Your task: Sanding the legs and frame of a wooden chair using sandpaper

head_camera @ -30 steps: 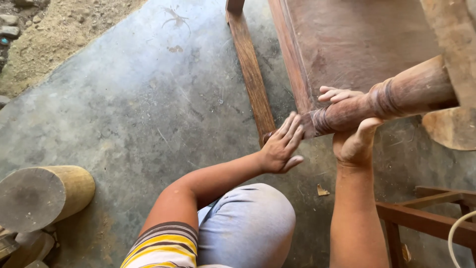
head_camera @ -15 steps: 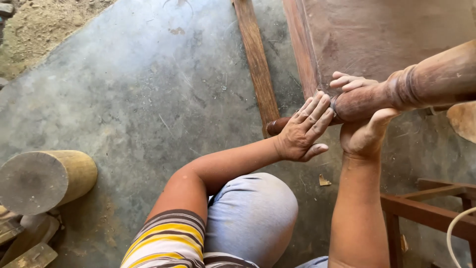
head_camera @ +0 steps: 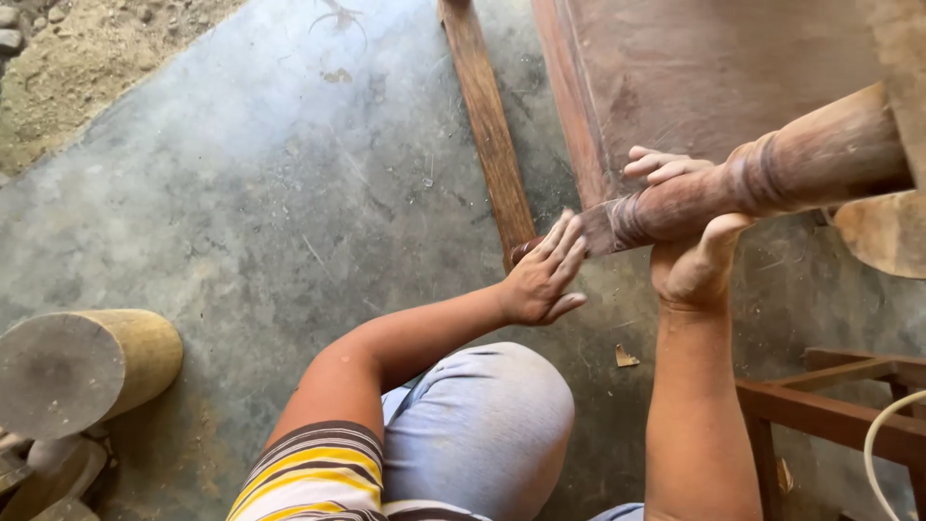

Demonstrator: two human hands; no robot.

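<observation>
Right hand [head_camera: 696,253] wraps the turned wooden furniture leg [head_camera: 762,183] from below, grip curled around it, fingertips over the top. Left hand [head_camera: 543,275] lies flat, fingers spread, palm against the leg's lower end. Leg angles over the concrete floor [head_camera: 241,212], beside a wooden plank [head_camera: 487,125]. Log stump [head_camera: 82,371] near the floor's lower-left edge.

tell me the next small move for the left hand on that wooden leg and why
Probably slide the left hand a little further along the turned wooden leg, toward the right hand. Its flat fingers lie only on the narrow tip, while the right hand grips the leg from below near the carved rings, so the stretch between them looks unworked.
</observation>
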